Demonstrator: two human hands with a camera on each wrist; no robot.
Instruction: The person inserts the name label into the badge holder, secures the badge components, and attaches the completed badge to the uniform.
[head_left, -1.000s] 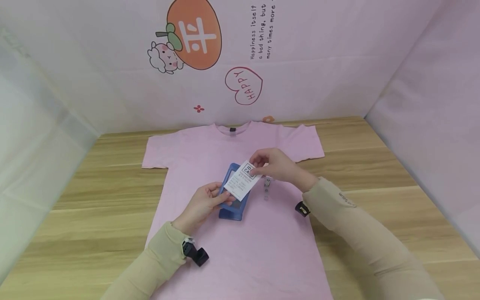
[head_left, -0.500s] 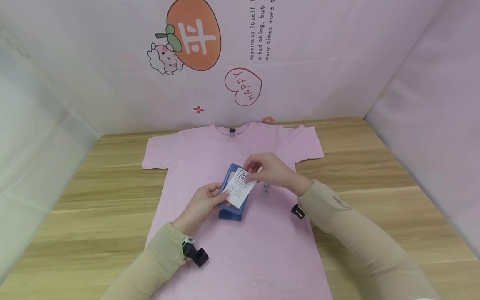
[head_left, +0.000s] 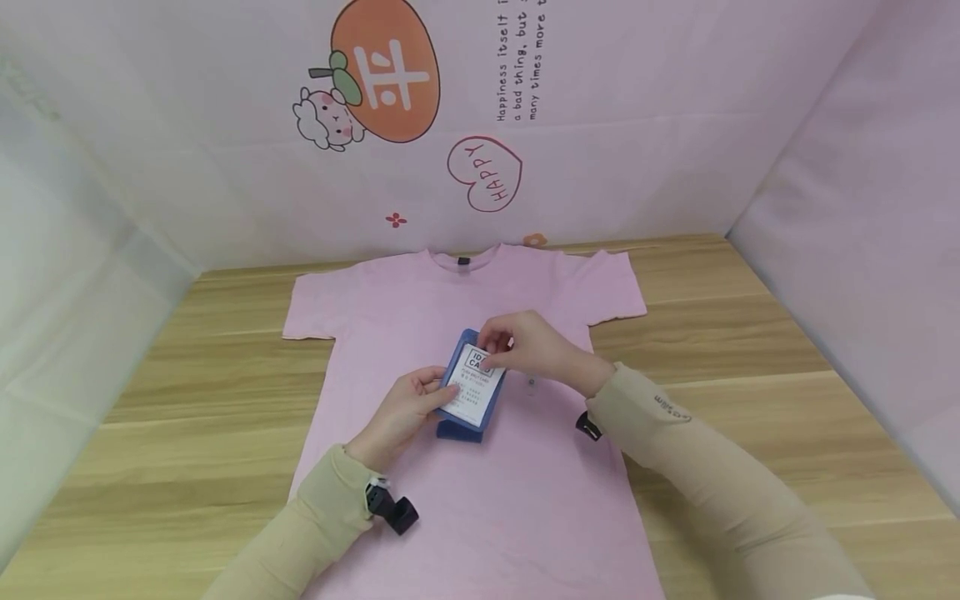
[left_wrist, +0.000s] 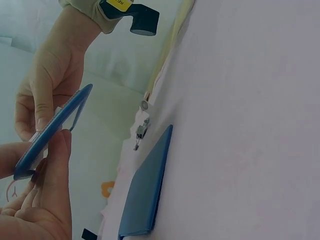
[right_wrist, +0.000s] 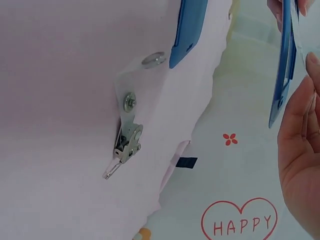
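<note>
My left hand (head_left: pixel 405 410) holds a blue badge holder frame (left_wrist: pixel 55 127) tilted above the shirt, thumb across its front. A white ID card (head_left: pixel 471 396) lies over the frame's opening, with printed text facing up. At the card's upper end, my right hand (head_left: pixel 534 348) pinches it between thumb and fingers. A second blue badge holder piece (left_wrist: pixel 147 187) rests on the shirt below; in the head view the frame hides most of it. Beside that piece is a metal clip (right_wrist: pixel 129 142) on a clear strap with a snap button.
A pink T-shirt (head_left: pixel 465 508) is spread flat on the wooden table (head_left: pixel 187 417), its neck toward the back. White cloth walls (head_left: pixel 637 150) with printed pictures enclose the back and sides. Black camera mounts (head_left: pixel 401 515) hang at the wrists.
My right hand has moved left and slightly down with the ID card. The card, earlier slanted and sticking out past the frame, now lines up over it. My left hand stays nearly still.
</note>
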